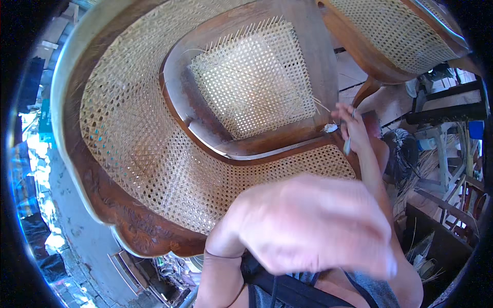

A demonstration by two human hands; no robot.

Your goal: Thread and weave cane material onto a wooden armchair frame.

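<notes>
In front of me is a wooden armchair with a curved frame [138, 220]. Its seat has a woven cane panel [257, 77] set in a smooth wooden rim [323, 56]. A row of cane ends [246, 33] sticks up along the panel's far edge. My left hand [313, 226] is raised close to the camera, its fingers smeared by motion. At the seat's right front corner, my right hand [352, 126] is closed around a slim tool with a pale end [347, 147]. Loose cane strands [322, 104] reach from the panel's edge toward its fingers.
Cane webbing [179, 159] lines the curved backrest, which wraps round the left and near sides. Another cane-backed chair [395, 36] stands at the far right. Beyond my right arm are a dark coiled bundle [402, 154], loose strips and a wooden frame [441, 154].
</notes>
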